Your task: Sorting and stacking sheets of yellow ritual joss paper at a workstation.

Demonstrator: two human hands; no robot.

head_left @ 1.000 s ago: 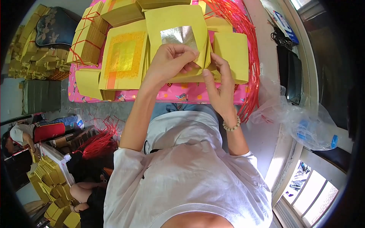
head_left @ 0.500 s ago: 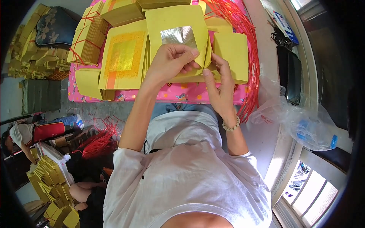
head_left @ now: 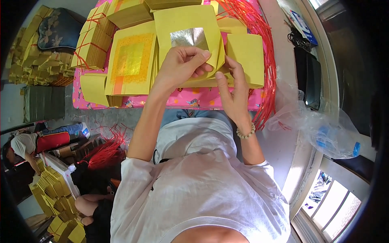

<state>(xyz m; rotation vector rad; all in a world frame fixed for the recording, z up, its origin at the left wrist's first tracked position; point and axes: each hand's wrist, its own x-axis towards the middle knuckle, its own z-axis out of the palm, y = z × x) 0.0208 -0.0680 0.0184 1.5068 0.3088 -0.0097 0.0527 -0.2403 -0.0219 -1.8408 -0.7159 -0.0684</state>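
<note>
My left hand (head_left: 178, 68) is closed in a pinch on the lower right part of a yellow paper sheet (head_left: 182, 18) with a silver foil square (head_left: 188, 37). The sheet's right edge bends upward, and more yellow layers show beneath it. Just right of that edge is my right hand (head_left: 236, 91), thumb and fingers apart, its fingertips close against the raised paper. Whether they press on it is hard to see. To the left lies a stack of yellow paper (head_left: 152, 30) whose top sheet carries a gold foil square (head_left: 130, 60) framed in orange.
A pink patterned cover (head_left: 174, 101) lies under the papers. Bundles tied with red string (head_left: 91, 40) stand at the left; red plastic strands (head_left: 270, 69) hang along the right edge. A folded yellow stack (head_left: 245, 56) is beside my right hand. Another person (head_left: 24, 143) is at lower left.
The sheet's lower right corner curls up a little more, and its layers have shifted slightly. Both hands stay almost in place.
</note>
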